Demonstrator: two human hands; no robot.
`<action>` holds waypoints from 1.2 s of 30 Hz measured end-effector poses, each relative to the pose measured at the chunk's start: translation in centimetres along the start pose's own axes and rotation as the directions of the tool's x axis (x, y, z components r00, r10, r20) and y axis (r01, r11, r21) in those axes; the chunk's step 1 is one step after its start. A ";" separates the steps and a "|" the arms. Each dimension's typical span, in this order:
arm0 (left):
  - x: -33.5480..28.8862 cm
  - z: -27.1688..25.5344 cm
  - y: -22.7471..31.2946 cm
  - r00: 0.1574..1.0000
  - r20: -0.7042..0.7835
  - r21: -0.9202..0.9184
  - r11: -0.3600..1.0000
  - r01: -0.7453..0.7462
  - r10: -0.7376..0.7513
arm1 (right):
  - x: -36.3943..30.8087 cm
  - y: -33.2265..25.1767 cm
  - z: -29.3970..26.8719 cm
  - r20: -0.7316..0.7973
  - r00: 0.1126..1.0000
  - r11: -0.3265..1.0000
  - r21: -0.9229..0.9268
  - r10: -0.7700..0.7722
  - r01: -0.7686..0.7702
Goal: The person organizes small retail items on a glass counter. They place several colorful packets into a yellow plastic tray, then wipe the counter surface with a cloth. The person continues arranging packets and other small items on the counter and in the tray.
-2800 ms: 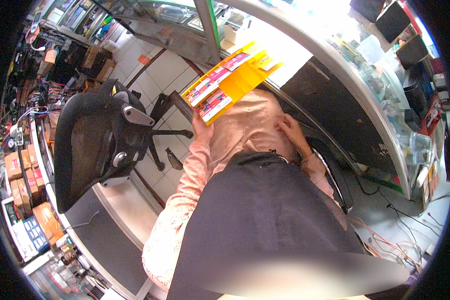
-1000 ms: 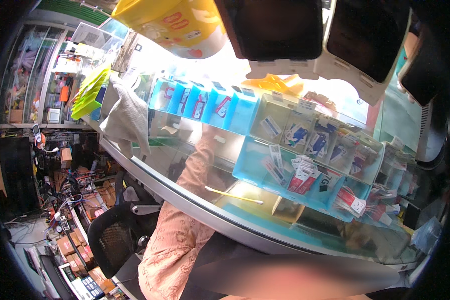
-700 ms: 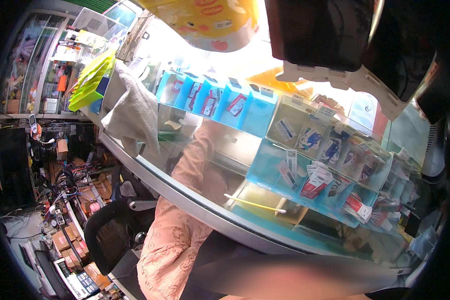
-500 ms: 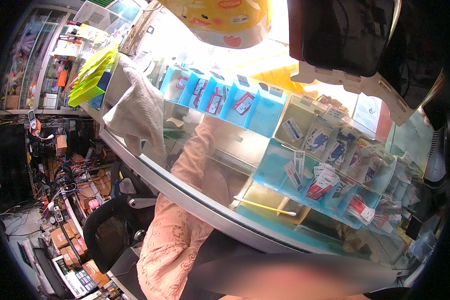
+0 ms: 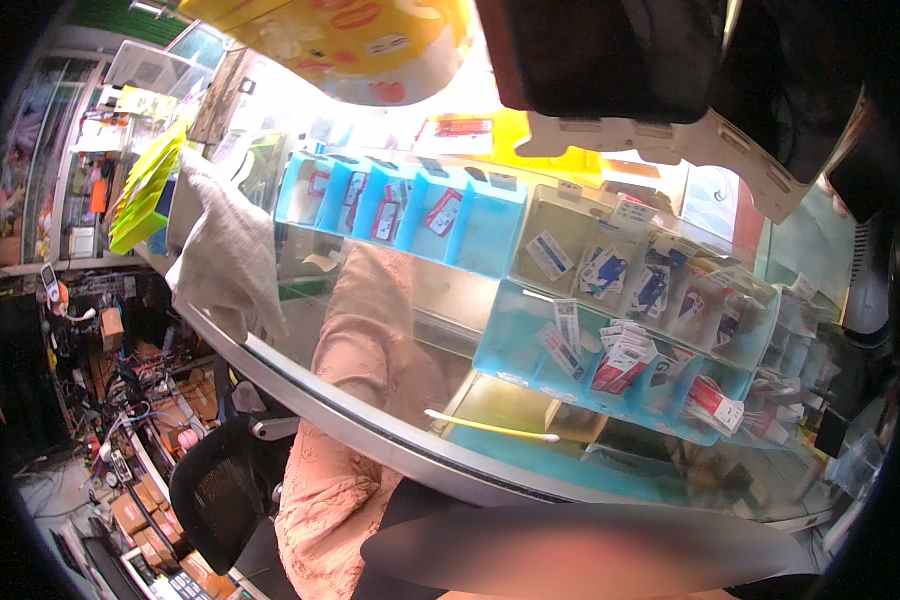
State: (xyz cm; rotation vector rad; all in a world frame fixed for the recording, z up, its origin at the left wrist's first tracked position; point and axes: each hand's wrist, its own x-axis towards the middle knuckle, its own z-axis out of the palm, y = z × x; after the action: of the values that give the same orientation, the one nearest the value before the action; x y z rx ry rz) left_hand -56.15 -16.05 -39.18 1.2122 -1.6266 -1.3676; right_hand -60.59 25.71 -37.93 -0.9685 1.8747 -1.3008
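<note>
Neither of my hands shows. At the lower left, pink patterned cloth (image 5: 320,500) of my clothing reaches the metal-edged glass counter (image 5: 370,425), and more pink shows in or through the glass. A thin yellow stick (image 5: 490,425) with a pale tip lies near the counter's front edge. Beyond it stand light blue divided trays (image 5: 490,235), with red and white cards in several compartments. A clear divided tray (image 5: 545,220) at the right holds blue and white cards. A blurred oval covers the bottom middle.
A grey-white cloth (image 5: 220,250) hangs over the counter's left end beside lime-green sheets (image 5: 150,190). A black mesh chair (image 5: 220,490) stands at the lower left, near cluttered cables and boxes (image 5: 140,505). A yellow package (image 5: 370,50) and a dark object (image 5: 600,60) hang over the far side.
The whole view has shifted, so the counter, trays and yellow stick sit further left in the picture. More of the yellow area behind the trays shows. Nothing on the counter has visibly been moved.
</note>
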 end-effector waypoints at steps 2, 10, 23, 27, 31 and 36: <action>0.3 -0.2 -0.2 1.000 -0.004 0.043 0.999 -0.013 0.013 | 0.0 0.0 0.1 -0.011 1.000 1.000 0.003 0.004 -0.004; 1.1 -0.7 -0.5 0.997 -0.012 0.181 0.981 -0.069 0.073 | 0.2 -0.3 0.3 -0.048 0.999 1.000 0.009 0.022 -0.022; 0.8 -0.2 -0.5 0.984 -0.019 0.323 0.933 -0.160 0.176 | 0.5 -0.5 1.1 -0.051 0.997 0.998 0.019 0.053 -0.052; -0.4 1.4 0.1 0.959 -0.013 0.409 0.877 -0.253 0.283 | 0.4 -0.5 1.2 -0.039 0.998 0.999 0.024 0.050 -0.049; -2.4 4.6 1.3 0.883 0.030 0.516 0.749 -0.415 0.469 | 0.4 -0.5 1.2 -0.027 0.998 0.998 0.024 0.051 -0.050; -3.7 10.4 3.2 0.714 0.276 0.505 0.536 -0.677 0.643 | 0.4 -0.5 1.1 -0.012 0.999 0.999 0.025 0.041 -0.040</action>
State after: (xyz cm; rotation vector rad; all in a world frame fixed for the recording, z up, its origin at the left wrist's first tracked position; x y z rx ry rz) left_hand -65.14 -9.02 -38.10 0.6768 -2.3191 -0.4099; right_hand -59.77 24.73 -37.84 -0.9070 1.8745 -1.3058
